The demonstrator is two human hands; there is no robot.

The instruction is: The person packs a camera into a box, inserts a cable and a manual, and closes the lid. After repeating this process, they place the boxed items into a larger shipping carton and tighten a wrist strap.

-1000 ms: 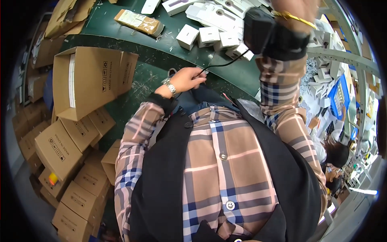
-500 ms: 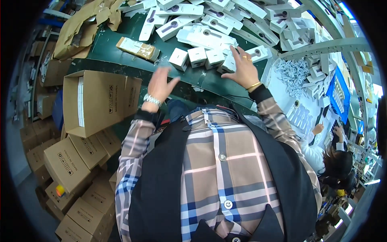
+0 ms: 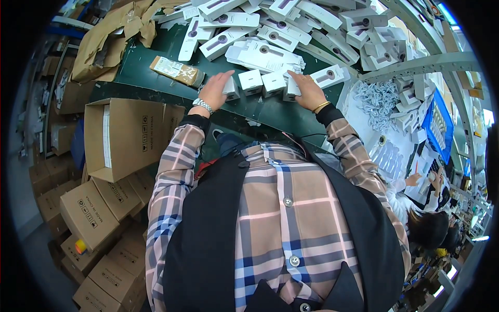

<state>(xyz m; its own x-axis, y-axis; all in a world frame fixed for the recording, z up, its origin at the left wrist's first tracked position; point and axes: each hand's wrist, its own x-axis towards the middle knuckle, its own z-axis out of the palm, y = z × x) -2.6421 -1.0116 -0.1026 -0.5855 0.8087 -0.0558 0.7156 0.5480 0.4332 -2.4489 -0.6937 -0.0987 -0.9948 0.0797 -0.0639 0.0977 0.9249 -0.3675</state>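
Observation:
Several small white boxes stand in a row at the near edge of the green table. At the row's left end, my left hand rests against the leftmost white box with its fingers stretched out. My right hand lies at the other end, fingers extended over the rightmost white box, partly covering it. Between my hands are two more white boxes, one slightly left of the other. Behind the row lies a stack of flat white cartons.
A brown-taped packet lies left of the row. White printed cartons are heaped behind. An open cardboard box sits at the left above stacked cartons. A metal post, a pile of pale cords and another person are at the right.
My left hand has moved right and forward onto the leftmost white box. My right hand has shifted slightly down and left against the rightmost box.

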